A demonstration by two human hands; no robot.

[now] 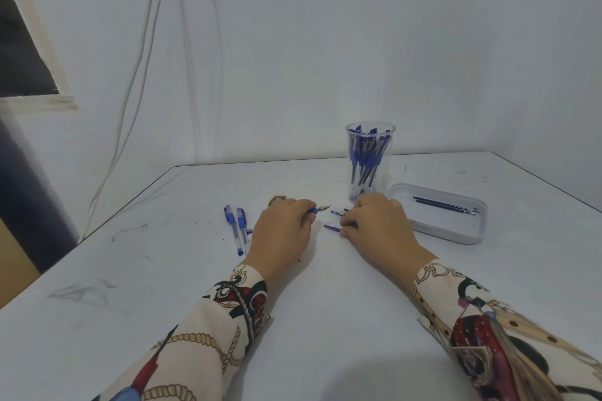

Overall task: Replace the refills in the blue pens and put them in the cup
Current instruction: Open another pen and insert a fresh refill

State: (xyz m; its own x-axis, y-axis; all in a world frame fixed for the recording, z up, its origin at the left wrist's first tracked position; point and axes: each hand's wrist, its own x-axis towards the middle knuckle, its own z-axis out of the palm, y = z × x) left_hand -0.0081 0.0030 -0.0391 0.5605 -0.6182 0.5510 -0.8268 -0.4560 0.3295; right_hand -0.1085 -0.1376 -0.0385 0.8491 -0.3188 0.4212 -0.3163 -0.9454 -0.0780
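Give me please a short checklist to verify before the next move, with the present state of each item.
1. Left hand grips the pen with its tip end pointing right: ok.
2. Right hand has a sure hold on the small blue parts at its fingertips: cannot tell, the fingers hide them.
3. Spare refills lie in the white tray, beside the right hand: ok.
4. Cup stands upright behind the hands, with pens already inside: ok.
5. Two pens lie left of the left hand, not yet in the cup: not ok.
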